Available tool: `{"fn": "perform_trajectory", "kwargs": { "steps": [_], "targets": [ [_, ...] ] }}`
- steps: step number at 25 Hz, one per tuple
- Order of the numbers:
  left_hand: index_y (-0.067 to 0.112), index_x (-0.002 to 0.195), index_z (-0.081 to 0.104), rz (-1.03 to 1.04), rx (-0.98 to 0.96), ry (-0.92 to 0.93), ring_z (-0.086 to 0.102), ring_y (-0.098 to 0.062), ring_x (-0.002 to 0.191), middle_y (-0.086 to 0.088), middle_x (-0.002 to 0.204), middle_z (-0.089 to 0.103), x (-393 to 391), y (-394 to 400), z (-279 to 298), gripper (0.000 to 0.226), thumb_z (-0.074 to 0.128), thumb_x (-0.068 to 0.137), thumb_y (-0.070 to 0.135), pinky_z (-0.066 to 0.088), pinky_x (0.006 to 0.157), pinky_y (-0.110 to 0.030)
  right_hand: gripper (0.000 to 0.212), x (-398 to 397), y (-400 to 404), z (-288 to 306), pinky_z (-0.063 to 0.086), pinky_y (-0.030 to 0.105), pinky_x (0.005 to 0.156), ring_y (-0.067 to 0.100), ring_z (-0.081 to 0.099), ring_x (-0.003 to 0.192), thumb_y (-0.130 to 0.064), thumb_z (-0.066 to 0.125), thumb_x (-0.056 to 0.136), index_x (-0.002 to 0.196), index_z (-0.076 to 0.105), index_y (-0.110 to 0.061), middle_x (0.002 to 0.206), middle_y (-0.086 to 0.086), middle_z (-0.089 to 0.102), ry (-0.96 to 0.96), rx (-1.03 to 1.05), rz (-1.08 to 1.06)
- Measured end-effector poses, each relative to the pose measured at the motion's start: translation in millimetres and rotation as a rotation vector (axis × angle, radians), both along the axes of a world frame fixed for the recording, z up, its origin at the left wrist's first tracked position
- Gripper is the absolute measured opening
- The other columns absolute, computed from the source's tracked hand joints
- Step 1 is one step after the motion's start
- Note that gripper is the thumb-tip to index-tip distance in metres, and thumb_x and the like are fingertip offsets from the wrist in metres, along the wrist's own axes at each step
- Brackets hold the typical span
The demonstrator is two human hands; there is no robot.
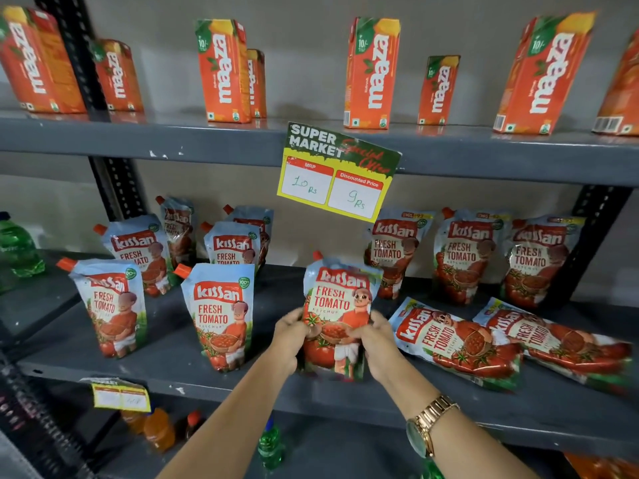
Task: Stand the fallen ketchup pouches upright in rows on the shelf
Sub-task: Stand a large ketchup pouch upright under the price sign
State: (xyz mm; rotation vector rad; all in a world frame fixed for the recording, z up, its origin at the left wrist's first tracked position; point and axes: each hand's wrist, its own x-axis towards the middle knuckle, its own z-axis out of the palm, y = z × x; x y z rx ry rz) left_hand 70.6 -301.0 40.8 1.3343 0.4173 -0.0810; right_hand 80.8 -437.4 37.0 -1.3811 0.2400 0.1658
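Note:
Both hands grip one ketchup pouch (337, 305) at the front middle of the grey shelf (173, 378): my left hand (294, 335) on its left edge, my right hand (375, 335) on its right edge. The pouch is upright with its base at the shelf. Two fallen pouches lie flat to the right, one (456, 344) beside my right hand and one (560, 344) further right. Several pouches stand upright: two in the front left (109, 305) (219, 312), several behind them, and three at the back right (465, 254).
A price sign (337, 174) hangs from the upper shelf edge just above the held pouch. Orange juice cartons (371, 70) stand on the upper shelf. Green bottles (17, 250) sit at the far left. Black uprights (594, 236) frame the shelf. Bottles stand on the shelf below.

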Motion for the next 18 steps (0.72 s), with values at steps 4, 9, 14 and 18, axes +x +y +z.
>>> {"fn": "perform_trajectory", "kwargs": {
  "steps": [4,9,14,18],
  "targets": [
    [0.011,0.105,0.061,0.044,-0.034,-0.162,0.059,-0.024,0.1,-0.011,0.109,0.064,2.9,4.7,17.0,0.031,0.046,0.088,-0.009,0.051,0.08,-0.033,0.043,-9.6,4.2,22.0,0.052,0.02,0.063,0.016,0.061,0.092,0.015,0.055,0.079,0.106,0.051,-0.019,0.102,0.003,0.065,-0.232,-0.049,-0.033],
    [0.017,0.087,0.062,-0.001,0.005,-0.236,0.063,-0.014,0.083,-0.002,0.09,0.068,0.5,6.9,35.9,0.022,0.045,0.095,0.028,0.05,0.076,-0.028,0.02,-16.0,1.5,24.1,0.053,0.026,0.075,0.019,0.061,0.106,-0.018,0.05,0.093,0.112,0.057,-0.019,0.114,0.005,0.065,-0.238,0.11,-0.082],
    [0.009,0.106,0.059,0.019,0.001,-0.175,0.059,-0.008,0.073,-0.004,0.093,0.066,-1.5,8.1,44.6,0.03,0.04,0.097,0.03,0.043,0.059,-0.023,0.021,-20.2,2.5,24.8,0.053,0.031,0.08,0.02,0.064,0.1,-0.017,0.048,0.094,0.107,0.063,-0.01,0.114,0.01,0.066,-0.255,0.024,-0.168],
    [0.008,0.096,0.057,0.105,0.031,-0.196,0.06,-0.011,0.071,-0.009,0.097,0.067,-2.0,6.2,41.3,0.026,0.045,0.095,0.031,0.043,0.057,-0.022,0.025,-24.2,-8.2,22.3,0.047,0.027,0.067,0.014,0.06,0.077,-0.02,0.044,0.096,0.08,0.062,-0.016,0.099,0.012,0.065,-0.228,-0.073,-0.242]
  ]
}}
